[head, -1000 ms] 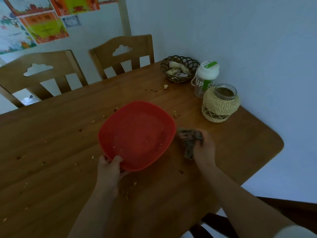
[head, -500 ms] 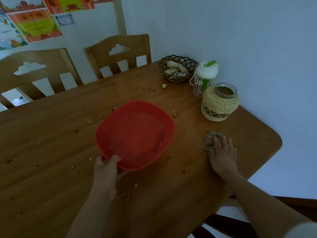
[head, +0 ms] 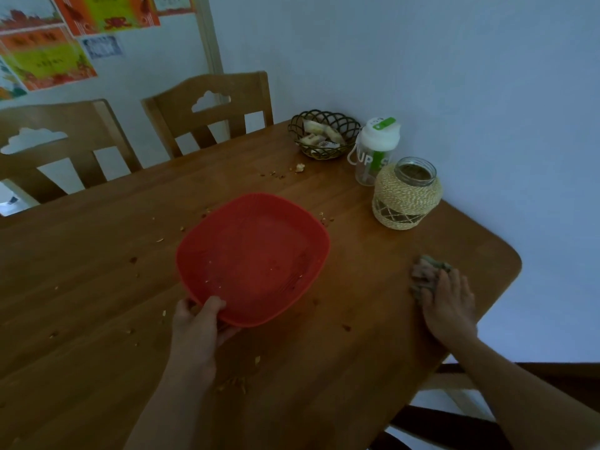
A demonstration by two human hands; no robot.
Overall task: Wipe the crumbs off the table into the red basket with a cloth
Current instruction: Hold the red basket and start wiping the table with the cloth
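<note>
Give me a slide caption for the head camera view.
Left hand grips the red basket; right hand presses the cloth flat.

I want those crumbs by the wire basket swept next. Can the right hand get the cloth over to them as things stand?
Probably yes. The right hand presses the cloth near the table's corner, and bare wood runs left of the twine-wrapped jar to the crumbs.

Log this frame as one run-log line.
left hand: grips basket rim | right hand: flat on cloth near table edge | crumbs: scattered
</note>
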